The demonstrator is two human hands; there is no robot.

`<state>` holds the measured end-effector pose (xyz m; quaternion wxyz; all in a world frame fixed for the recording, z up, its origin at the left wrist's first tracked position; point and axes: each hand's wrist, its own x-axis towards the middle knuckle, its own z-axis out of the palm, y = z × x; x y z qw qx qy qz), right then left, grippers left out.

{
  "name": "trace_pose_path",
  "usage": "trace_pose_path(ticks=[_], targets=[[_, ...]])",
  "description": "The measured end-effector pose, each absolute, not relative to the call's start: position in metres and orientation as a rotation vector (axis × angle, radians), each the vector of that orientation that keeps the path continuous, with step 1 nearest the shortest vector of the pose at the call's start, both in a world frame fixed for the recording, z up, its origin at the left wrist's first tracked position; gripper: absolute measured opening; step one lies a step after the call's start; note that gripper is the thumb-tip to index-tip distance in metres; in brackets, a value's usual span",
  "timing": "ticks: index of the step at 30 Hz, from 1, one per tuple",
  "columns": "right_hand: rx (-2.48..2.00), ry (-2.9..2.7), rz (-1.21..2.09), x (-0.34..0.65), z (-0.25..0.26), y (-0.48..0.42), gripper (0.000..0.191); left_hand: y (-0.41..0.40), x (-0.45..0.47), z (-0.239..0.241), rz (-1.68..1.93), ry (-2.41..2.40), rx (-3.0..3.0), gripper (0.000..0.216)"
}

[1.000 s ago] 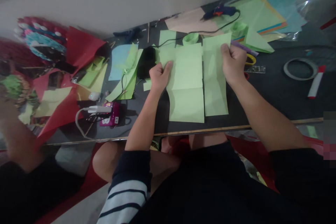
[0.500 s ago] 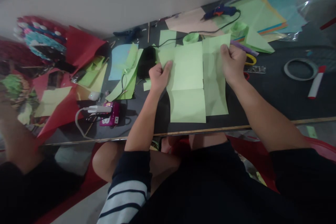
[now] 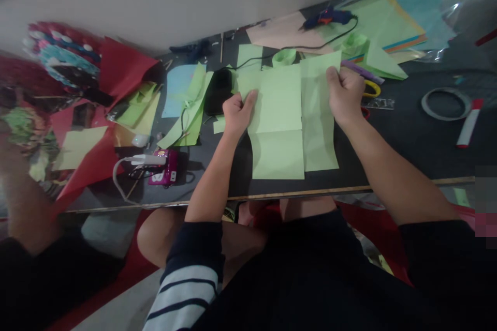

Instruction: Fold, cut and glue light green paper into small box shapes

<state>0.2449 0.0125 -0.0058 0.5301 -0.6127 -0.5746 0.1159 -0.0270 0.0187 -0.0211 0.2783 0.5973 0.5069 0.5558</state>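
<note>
Two pale green sheets of paper are held up over the front of the dark table. My left hand (image 3: 237, 113) pinches the left green sheet (image 3: 277, 108) by its left edge, thumb on top. That sheet has a crease across it below its middle. My right hand (image 3: 346, 94) is closed on the upper right edge of the right green sheet (image 3: 320, 119). The sheets' inner edges meet or overlap slightly; I cannot tell whether they are joined at the top. Yellow-handled scissors (image 3: 371, 89) lie partly hidden behind my right hand.
A glue gun (image 3: 328, 18) with a black cord lies at the back among coloured sheets. To the right are a tape roll (image 3: 446, 104) and a marker (image 3: 469, 125). A phone (image 3: 218, 92) and a purple power adapter (image 3: 165, 166) sit left. Another person's arm (image 3: 23, 191) reaches in far left.
Both hands keep their grip on the green sheets and have hardly moved. The whole view has shifted very slightly.
</note>
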Motion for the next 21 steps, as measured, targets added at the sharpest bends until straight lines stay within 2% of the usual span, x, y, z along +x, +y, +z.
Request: trace_pose_path(ticks=[21], targets=[[-1.494, -1.366, 0.391, 0.2415, -0.0001, 0.012, 0.07, 0.023, -0.0311, -0.0289, 1.498, 1.302, 1.637, 0.065]])
